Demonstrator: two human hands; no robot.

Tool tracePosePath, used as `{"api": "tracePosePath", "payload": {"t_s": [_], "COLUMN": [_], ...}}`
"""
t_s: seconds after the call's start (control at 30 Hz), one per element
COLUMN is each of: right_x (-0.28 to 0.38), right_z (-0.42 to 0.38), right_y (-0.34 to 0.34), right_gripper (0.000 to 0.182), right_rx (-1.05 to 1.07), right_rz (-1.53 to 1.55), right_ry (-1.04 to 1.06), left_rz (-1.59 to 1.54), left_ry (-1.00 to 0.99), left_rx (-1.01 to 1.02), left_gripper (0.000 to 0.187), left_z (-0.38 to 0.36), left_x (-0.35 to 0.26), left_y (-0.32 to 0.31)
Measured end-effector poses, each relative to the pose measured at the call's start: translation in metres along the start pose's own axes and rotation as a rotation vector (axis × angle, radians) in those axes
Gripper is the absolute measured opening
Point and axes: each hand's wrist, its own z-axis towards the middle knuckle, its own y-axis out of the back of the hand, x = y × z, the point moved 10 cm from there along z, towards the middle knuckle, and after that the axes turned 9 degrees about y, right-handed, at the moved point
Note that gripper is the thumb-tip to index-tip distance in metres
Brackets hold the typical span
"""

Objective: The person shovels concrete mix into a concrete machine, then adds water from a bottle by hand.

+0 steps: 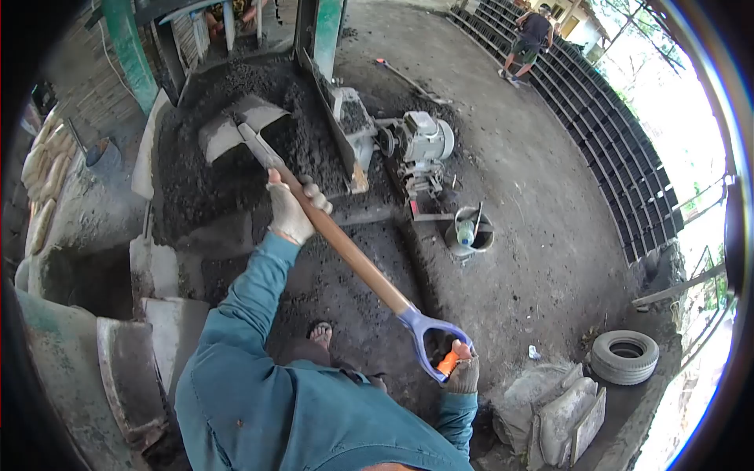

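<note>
My left hand (pixel 292 213) wraps the shaft of the shovel (pixel 349 248), my right hand (pixel 463 372) its end handle. The blade (pixel 221 142) is at the dark, loose material (pixel 182 187); plenty is left heaped, though how much is done I can't tell remotely.

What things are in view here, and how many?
Shovel: 1, brown, purple handle, blade at dark heap
Motor: 1, grey, right of heap
Bucket: 1, grey, below motor
Bottle: 1, pale green, in bucket
Tyre: 1, grey, lower right
Slabs: several, grey, beside tyre
Posts: 2, green, top left
Sacks: several, pale, far left
Stacked pieces: many, dark, upper right
Co-worker: 1, dark clothes, by stacked pieces
Left hand: 1, pale glove, on shaft
Right hand: 1, gloved, gripping handle
Foot: 1, sandalled, lower middle
</note>
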Motion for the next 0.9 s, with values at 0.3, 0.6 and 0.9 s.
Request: {"api": "tracePosePath", "payload": {"t_s": [0.3,0.6,0.9], "right_x": [-0.076,0.027,-0.047], "right_z": [-0.120,-0.209,-0.104], "right_y": [0.323,0.345,0.173], "right_gripper": [0.010,0.012,0.014], "right_rx": [-0.315,-0.421,-0.173], "right_rz": [-0.087,-0.408,-0.643], "right_ry": [-0.243,-0.058,0.160], "left_rz": [0.036,-0.027,0.126], "left_ry": [0.296,0.503,0.355], "left_rx": [0.059,-0.059,-0.049], "left_gripper": [0.082,0.086,0.082], "left_z": [-0.135,-0.165,-0.027], "left_x": [0.236,0.316,0.145], "left_y": [0.018,0.049,0.040]}}
